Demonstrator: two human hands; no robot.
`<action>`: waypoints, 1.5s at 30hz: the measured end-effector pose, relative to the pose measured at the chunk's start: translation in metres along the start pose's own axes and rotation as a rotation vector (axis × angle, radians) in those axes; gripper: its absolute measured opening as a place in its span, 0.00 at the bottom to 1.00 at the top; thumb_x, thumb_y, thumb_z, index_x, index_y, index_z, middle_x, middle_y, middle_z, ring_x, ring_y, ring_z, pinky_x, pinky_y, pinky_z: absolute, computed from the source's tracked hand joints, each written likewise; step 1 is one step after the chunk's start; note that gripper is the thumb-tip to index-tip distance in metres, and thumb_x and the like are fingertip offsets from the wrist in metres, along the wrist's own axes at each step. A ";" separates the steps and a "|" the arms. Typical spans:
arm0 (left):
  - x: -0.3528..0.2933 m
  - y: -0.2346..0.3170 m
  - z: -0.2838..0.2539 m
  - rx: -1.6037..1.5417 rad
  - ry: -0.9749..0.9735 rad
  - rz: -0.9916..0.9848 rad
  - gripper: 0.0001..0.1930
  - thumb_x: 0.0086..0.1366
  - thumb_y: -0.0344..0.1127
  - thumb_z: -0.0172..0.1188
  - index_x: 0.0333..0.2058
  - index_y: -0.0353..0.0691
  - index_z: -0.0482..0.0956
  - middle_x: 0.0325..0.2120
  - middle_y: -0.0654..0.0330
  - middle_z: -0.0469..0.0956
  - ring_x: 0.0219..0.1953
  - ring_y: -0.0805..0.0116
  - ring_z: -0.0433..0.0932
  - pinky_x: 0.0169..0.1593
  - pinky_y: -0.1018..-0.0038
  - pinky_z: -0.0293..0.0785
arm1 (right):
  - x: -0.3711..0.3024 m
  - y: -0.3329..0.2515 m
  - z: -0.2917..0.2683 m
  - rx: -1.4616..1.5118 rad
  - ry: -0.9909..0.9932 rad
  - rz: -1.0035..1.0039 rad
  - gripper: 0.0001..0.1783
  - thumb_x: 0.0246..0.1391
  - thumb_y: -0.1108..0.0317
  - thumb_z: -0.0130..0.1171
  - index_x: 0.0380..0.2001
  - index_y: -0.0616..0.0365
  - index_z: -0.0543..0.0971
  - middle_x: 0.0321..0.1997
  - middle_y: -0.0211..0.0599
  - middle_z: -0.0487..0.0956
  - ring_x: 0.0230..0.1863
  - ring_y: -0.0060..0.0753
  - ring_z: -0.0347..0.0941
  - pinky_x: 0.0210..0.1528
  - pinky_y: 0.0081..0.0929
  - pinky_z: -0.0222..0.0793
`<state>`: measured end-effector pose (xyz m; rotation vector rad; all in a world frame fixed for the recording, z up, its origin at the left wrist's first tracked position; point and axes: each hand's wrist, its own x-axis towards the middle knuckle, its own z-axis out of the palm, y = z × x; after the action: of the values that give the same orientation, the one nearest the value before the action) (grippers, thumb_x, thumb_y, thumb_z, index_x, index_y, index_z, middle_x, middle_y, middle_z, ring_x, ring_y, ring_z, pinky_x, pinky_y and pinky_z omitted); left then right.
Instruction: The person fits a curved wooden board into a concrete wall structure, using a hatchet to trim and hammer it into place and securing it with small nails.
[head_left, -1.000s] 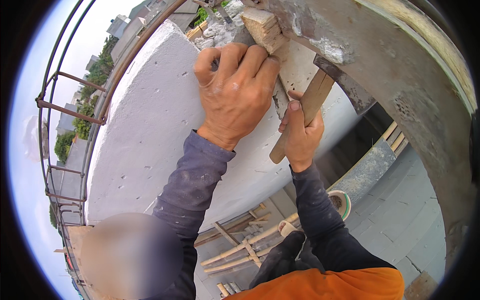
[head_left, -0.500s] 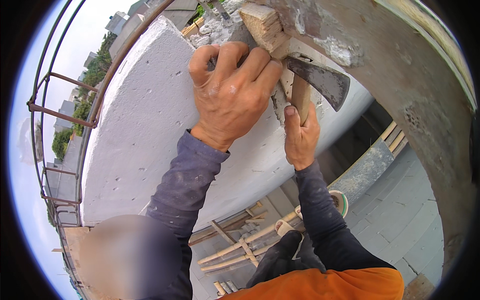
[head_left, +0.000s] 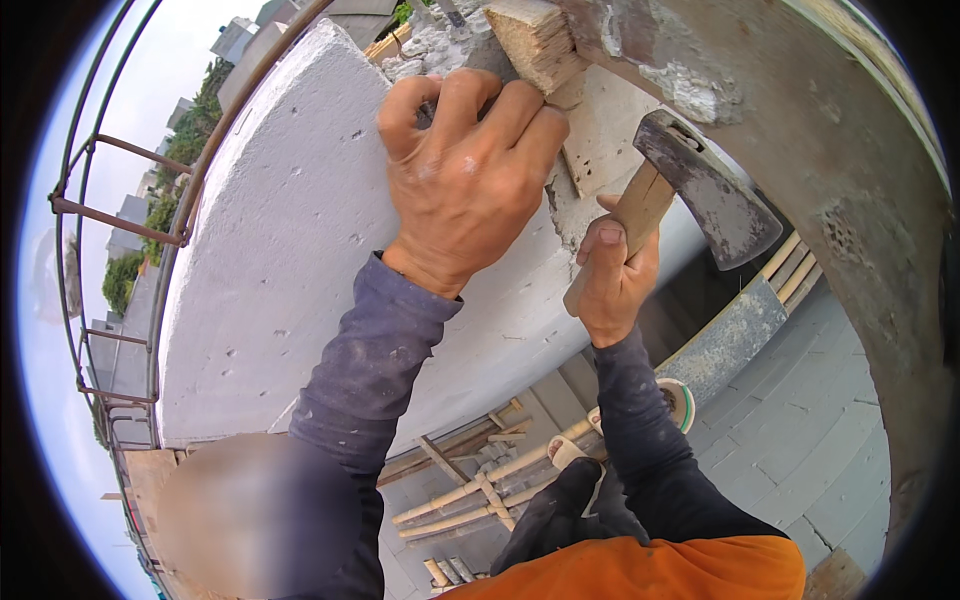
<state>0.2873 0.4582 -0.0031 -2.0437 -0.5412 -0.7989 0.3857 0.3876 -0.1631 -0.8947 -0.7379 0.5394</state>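
Note:
My right hand (head_left: 615, 285) is closed round the wooden handle of a hatchet (head_left: 708, 190), close below its head. The dark, worn steel head tilts to the right, apart from the timber. My left hand (head_left: 465, 180) has its fingers bent over the broken upper edge of a white curved concrete wall (head_left: 270, 250); the fingertips are hidden behind it. Just beyond the left knuckles juts a rough-cut wooden block (head_left: 535, 42). A pale board (head_left: 605, 130) with small holes lies between the block and the hatchet.
A stained curved beam (head_left: 800, 130) arches along the right. Rusty steel bars (head_left: 125, 220) stand at the left. Below are bamboo poles (head_left: 470, 490), a bucket (head_left: 680, 403), a grey metal strip (head_left: 730, 340) and tiled flooring (head_left: 800, 400). A blurred round patch covers the lower left.
My right hand has drawn the hatchet away from the wooden block, its head swinging right and slightly down. The pale board shows more. My left hand stays at the concrete edge.

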 end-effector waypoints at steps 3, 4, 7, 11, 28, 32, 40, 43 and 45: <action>0.000 -0.001 0.001 -0.004 -0.004 0.002 0.08 0.53 0.36 0.75 0.33 0.54 0.88 0.31 0.76 0.81 0.42 0.72 0.76 0.59 0.60 0.52 | 0.006 0.001 0.008 -0.245 -0.100 0.134 0.27 0.71 0.46 0.57 0.52 0.63 0.77 0.26 0.27 0.75 0.25 0.17 0.68 0.28 0.20 0.66; 0.000 -0.001 0.001 -0.006 -0.006 0.004 0.08 0.53 0.36 0.75 0.33 0.54 0.88 0.31 0.76 0.81 0.42 0.72 0.76 0.59 0.60 0.52 | 0.005 0.000 0.006 -0.213 -0.102 0.172 0.27 0.70 0.45 0.58 0.51 0.62 0.77 0.27 0.30 0.77 0.26 0.20 0.71 0.30 0.23 0.68; 0.002 0.000 -0.001 0.017 -0.005 0.002 0.08 0.53 0.36 0.75 0.33 0.54 0.88 0.30 0.76 0.81 0.43 0.73 0.76 0.59 0.61 0.52 | 0.004 0.009 0.004 -0.057 -0.053 0.167 0.25 0.68 0.45 0.61 0.46 0.60 0.77 0.28 0.37 0.81 0.29 0.29 0.76 0.34 0.31 0.73; 0.001 -0.001 0.002 0.029 0.001 0.004 0.08 0.54 0.36 0.75 0.33 0.54 0.88 0.30 0.76 0.80 0.43 0.73 0.76 0.59 0.61 0.52 | 0.011 0.005 0.007 -0.184 -0.150 0.217 0.26 0.69 0.45 0.59 0.46 0.61 0.77 0.28 0.32 0.81 0.28 0.25 0.75 0.33 0.29 0.72; 0.002 0.003 -0.007 0.070 -0.083 0.010 0.09 0.58 0.36 0.72 0.38 0.53 0.86 0.32 0.74 0.78 0.45 0.72 0.75 0.59 0.61 0.51 | 0.064 -0.047 0.027 0.399 -0.049 0.374 0.16 0.59 0.65 0.70 0.45 0.66 0.81 0.22 0.30 0.77 0.18 0.21 0.71 0.20 0.23 0.70; 0.002 0.004 -0.003 0.060 -0.049 -0.019 0.06 0.59 0.38 0.72 0.35 0.53 0.86 0.31 0.75 0.78 0.44 0.72 0.75 0.59 0.61 0.52 | 0.068 -0.042 0.035 0.375 -0.042 0.361 0.10 0.59 0.68 0.70 0.37 0.65 0.82 0.21 0.30 0.77 0.16 0.22 0.71 0.20 0.24 0.70; -0.001 0.003 0.002 0.031 -0.015 -0.020 0.07 0.57 0.41 0.74 0.34 0.55 0.87 0.31 0.76 0.79 0.44 0.72 0.75 0.60 0.59 0.52 | 0.080 -0.044 0.034 0.350 -0.055 0.314 0.08 0.58 0.70 0.69 0.32 0.64 0.83 0.20 0.31 0.78 0.17 0.22 0.72 0.20 0.23 0.69; -0.007 0.000 -0.003 0.008 -0.038 0.005 0.11 0.56 0.40 0.75 0.39 0.57 0.89 0.36 0.78 0.81 0.47 0.72 0.75 0.63 0.58 0.53 | 0.082 -0.043 0.031 0.343 -0.099 0.332 0.09 0.58 0.69 0.70 0.35 0.63 0.82 0.23 0.31 0.77 0.20 0.22 0.72 0.22 0.24 0.71; -0.009 -0.002 -0.010 0.014 -0.107 0.039 0.16 0.56 0.39 0.75 0.44 0.60 0.90 0.39 0.78 0.82 0.48 0.73 0.75 0.66 0.56 0.52 | 0.083 -0.043 0.029 0.328 -0.116 0.333 0.10 0.58 0.68 0.71 0.36 0.63 0.82 0.24 0.31 0.77 0.21 0.23 0.72 0.23 0.24 0.72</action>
<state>0.2761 0.4499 -0.0042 -2.0862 -0.5635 -0.6634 0.4215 0.4367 -0.0867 -0.6847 -0.5837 0.9842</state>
